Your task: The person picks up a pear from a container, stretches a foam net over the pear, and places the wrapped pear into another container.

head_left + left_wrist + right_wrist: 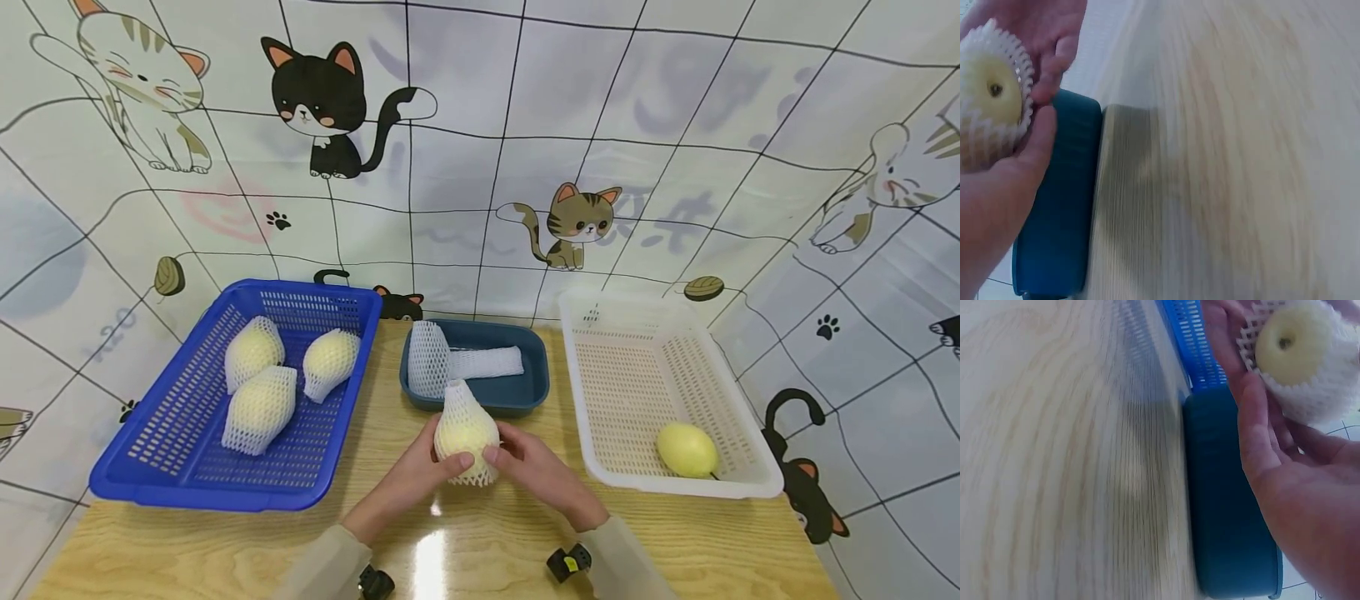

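Both hands hold a pale yellow pear (466,440) in a white foam net sleeve, raised before the body. My left hand (426,461) grips its left side, thumb across the front. From the other side my right hand (536,467) holds it, thumb on the net near the left thumb. The sleeve's narrow end points up. At its open lower end, the pear's bare base (1004,90) with a dark dimple shows in the left wrist view. Some fingers are hidden behind the fruit. Just beyond the hands stands a dark teal tray (487,408) with empty foam nets (486,362).
On the left, a blue basket (217,497) holds several net-wrapped pears (258,410). A white basket (611,477) on the right contains one bare yellow pear (687,450). Behind the wooden table (480,533) hangs a cat-patterned cloth (465,167).
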`<state>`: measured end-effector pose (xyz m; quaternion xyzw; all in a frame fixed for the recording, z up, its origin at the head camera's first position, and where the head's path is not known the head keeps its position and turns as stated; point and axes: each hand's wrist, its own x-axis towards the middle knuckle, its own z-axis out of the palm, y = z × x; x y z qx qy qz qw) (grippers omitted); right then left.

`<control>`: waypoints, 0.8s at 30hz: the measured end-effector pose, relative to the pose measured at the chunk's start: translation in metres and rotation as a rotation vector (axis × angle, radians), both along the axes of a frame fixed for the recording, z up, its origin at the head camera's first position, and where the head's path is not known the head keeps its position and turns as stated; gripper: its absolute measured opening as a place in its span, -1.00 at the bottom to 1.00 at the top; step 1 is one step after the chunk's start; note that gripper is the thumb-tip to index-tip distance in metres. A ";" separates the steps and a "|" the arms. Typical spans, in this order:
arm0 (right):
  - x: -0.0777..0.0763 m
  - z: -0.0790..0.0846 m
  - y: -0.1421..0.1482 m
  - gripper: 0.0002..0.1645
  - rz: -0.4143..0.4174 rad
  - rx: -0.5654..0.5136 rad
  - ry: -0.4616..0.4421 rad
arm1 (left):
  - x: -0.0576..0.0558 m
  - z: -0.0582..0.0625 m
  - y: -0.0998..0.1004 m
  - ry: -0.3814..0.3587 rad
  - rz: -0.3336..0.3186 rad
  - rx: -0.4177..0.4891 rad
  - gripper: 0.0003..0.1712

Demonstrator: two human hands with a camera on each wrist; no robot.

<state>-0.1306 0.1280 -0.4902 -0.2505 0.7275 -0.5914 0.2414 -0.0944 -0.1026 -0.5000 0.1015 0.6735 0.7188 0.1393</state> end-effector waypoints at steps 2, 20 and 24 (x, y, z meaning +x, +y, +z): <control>0.000 0.001 -0.001 -0.27 -0.012 0.013 0.008 | 0.000 0.001 0.003 -0.006 0.058 0.004 -0.09; -0.002 0.004 -0.013 -0.27 0.093 0.122 -0.004 | -0.002 0.007 0.008 -0.037 0.201 -0.019 -0.23; -0.001 0.002 -0.015 -0.32 0.057 0.133 0.034 | -0.003 0.009 0.011 -0.027 0.219 -0.038 -0.21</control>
